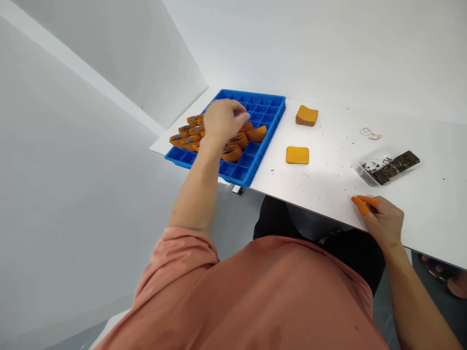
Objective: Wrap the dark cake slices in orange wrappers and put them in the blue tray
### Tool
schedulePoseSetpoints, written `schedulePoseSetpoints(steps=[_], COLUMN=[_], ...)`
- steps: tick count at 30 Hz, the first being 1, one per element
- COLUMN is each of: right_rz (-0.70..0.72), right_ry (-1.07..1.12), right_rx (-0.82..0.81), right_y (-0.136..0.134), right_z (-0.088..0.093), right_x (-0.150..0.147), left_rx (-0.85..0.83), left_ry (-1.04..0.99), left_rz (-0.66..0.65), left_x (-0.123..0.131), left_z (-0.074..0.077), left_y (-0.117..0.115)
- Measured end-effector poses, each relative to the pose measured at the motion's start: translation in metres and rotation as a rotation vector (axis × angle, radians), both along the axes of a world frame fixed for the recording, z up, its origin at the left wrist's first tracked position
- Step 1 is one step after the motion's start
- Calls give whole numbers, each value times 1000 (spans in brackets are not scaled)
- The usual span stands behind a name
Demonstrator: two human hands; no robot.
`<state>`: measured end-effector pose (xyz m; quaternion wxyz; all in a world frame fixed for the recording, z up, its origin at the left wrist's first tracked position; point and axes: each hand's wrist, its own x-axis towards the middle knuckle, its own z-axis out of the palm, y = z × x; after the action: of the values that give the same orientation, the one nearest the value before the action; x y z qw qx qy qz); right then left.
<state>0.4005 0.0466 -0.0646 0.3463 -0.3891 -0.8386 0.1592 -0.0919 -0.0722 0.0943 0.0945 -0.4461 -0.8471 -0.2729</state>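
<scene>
Left hand hides part of blue tray, orange stacks nearby

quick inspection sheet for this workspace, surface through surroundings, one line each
surface: white table, scattered with dark crumbs
job's things: blue compartment tray holding orange folded pieces; farther orange stack and nearer orange stack beside it; clear container with brown blocks
clutter: thin tan loops beyond the container
left hand: left hand over the tray; grip unclear
right hand: right hand near the table's front edge, orange finger covers on two digits, tips together; held item, if any, not discernible
cables: nothing seen
surroundings: pale wall behind, grey floor, another person's foot lower right
</scene>
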Motion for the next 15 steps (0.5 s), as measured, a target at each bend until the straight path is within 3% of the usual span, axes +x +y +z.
schedulePoseSetpoints(steps=[3,5,7,9,11,13,15], right_rz=[-7,-8,-4,0,2,2,2], right_ry=[1,11,15,12,10,14,20], right_rx=[-1,-2,-4,-5,-8,-24,-52], right_y=[-2,-3,-3,-3,-2,-1,-2], right_z=[2,3,3,3,2,2,2], right_x=[-1,-2,-2,-2,-1,-2,-3], left_rx=[355,433,364,278,235,204,204], left_ry=[8,30,26,-17,-85,-136,-163], left_rz=[-23,-82,-225,-434,-559,-573,-536], left_x=[25,54,86,116,139,153,159], left_z=[18,12,-14,-51,-90,-121,-140], left_y=[-35,-57,-72,-80,-80,-74,-64])
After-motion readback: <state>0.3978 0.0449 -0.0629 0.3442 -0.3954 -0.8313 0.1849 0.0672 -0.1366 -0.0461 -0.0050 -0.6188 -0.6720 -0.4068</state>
